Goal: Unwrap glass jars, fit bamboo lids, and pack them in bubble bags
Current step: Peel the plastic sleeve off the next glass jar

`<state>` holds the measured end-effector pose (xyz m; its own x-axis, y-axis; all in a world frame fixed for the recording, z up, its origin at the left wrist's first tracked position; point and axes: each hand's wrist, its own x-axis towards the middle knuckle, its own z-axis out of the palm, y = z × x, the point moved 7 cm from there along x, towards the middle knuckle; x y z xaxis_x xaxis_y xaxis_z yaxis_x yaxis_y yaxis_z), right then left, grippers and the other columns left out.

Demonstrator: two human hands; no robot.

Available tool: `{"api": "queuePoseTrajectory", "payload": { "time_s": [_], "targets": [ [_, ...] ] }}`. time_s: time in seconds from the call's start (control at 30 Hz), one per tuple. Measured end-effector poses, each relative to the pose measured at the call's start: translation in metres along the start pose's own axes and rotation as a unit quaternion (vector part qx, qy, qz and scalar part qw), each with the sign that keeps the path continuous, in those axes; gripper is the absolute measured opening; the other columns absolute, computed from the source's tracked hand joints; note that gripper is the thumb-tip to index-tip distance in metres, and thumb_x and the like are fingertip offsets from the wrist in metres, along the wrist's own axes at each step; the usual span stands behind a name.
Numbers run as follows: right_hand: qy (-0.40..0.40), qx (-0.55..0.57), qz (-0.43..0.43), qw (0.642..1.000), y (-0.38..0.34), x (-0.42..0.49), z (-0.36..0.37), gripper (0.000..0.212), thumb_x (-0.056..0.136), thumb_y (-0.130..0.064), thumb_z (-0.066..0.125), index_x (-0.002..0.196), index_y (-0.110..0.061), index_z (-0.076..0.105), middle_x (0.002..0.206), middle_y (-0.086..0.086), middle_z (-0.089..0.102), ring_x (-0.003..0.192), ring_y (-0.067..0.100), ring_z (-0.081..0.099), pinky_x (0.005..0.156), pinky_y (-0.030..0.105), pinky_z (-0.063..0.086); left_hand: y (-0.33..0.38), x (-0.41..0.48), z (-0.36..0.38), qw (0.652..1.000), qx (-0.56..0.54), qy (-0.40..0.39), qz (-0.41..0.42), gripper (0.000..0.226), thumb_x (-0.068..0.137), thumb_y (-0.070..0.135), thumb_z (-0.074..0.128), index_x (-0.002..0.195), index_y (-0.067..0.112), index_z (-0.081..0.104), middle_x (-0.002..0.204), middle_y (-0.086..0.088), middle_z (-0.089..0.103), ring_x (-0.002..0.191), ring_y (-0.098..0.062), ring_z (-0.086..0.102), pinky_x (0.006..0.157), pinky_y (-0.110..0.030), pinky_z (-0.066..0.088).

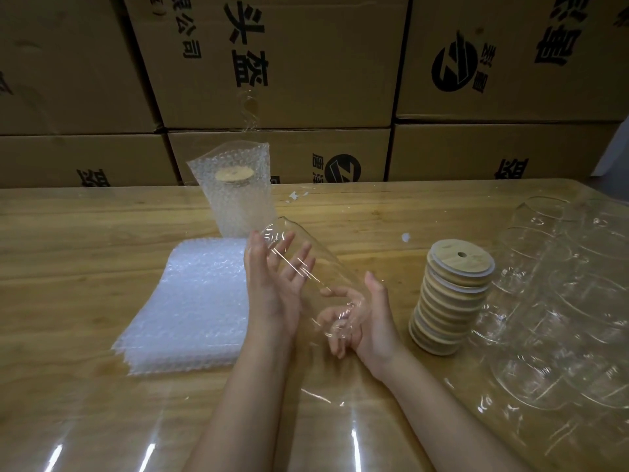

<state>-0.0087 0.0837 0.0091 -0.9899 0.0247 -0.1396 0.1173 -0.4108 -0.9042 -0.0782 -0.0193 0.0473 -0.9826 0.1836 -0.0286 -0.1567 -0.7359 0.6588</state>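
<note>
**One head-worn view, looking forward and down across a wooden table**

The wide-angle camera sits above and behind the person's forearms. It is near enough that the left hand (pixel 272 287), the right hand (pixel 374 315) and the glass jar (pixel 323 274) between them fill the centre. It faces the far edge of the table (pixel 85 233), where stacked cardboard boxes (pixel 306 46) close off the top of the frame. The pile of bubble bags (pixel 190 301) falls left of centre and the stack of lids (pixel 449 301) right. Lines bend towards the edges.
</note>
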Motion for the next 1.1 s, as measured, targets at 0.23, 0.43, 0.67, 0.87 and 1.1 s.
{"api": "queuePoseTrajectory", "payload": {
  "time_s": [0.23, 0.43, 0.67, 0.87, 1.1],
  "targets": [
    [-0.021, 0.007, -0.013, 1.0, 0.001, 0.0, 0.002, 0.077, 0.076, -0.074, 0.034, 0.108, -0.006, 0.051, 0.064, 0.018, 0.064, 0.039, 0.023, 0.053, 0.039, 0.021, 0.038, -0.001, -0.002, 0.002, 0.996, -0.084, -0.007, 0.001, 0.053, 0.074, 0.063, 0.057, 0.108, 0.023, 0.055, 0.107, -0.01, 0.072, 0.103, -0.034, 0.068, 0.081, -0.04, 0.056],
    [0.064, -0.046, -0.169, 0.982, -0.008, -0.003, -0.001, 0.064, 0.064, -0.062, 0.058, 0.113, -0.021, 0.052, 0.082, 0.009, 0.066, 0.065, 0.018, 0.059, 0.059, 0.028, 0.047, -0.019, -0.004, -0.003, 0.998, -0.05, 0.041, -0.01, 0.072, 0.082, 0.077, 0.038, 0.123, 0.021, 0.053, 0.104, -0.008, 0.074, 0.098, -0.028, 0.071, 0.079, -0.037, 0.052],
    [0.137, -0.183, -0.297, 0.927, -0.02, -0.016, 0.0, 0.067, 0.07, -0.049, 0.062, 0.131, -0.035, 0.037, 0.128, -0.003, 0.054, 0.116, 0.004, 0.054, 0.096, 0.025, 0.045, -0.052, -0.026, 0.011, 0.998, 0.003, 0.025, -0.054, 0.097, 0.064, 0.061, 0.074, 0.142, 0.018, 0.035, 0.126, -0.015, 0.062, 0.109, -0.027, 0.062, 0.073, -0.039, 0.058],
    [0.115, 0.022, -0.156, 0.981, -0.008, 0.002, -0.011, 0.061, 0.087, -0.049, 0.049, 0.141, -0.027, 0.032, 0.139, 0.002, 0.049, 0.127, 0.017, 0.051, 0.109, 0.036, 0.038, -0.035, -0.026, 0.015, 0.972, 0.186, 0.006, 0.146, 0.077, 0.077, 0.016, 0.079, 0.131, 0.041, 0.03, 0.128, -0.008, 0.056, 0.102, -0.007, 0.065, 0.083, -0.023, 0.054],
    [0.071, 0.214, 0.005, 0.974, 0.008, 0.011, -0.02, 0.04, 0.101, -0.035, 0.035, 0.12, -0.007, 0.055, 0.105, 0.011, 0.072, 0.1, 0.017, 0.068, 0.079, 0.026, 0.055, -0.026, -0.029, 0.024, 0.905, 0.356, -0.085, 0.216, 0.086, 0.057, 0.047, 0.081, 0.125, 0.06, 0.031, 0.136, 0.028, 0.042, 0.127, 0.001, 0.044, 0.097, -0.02, 0.042]
  ]
}}
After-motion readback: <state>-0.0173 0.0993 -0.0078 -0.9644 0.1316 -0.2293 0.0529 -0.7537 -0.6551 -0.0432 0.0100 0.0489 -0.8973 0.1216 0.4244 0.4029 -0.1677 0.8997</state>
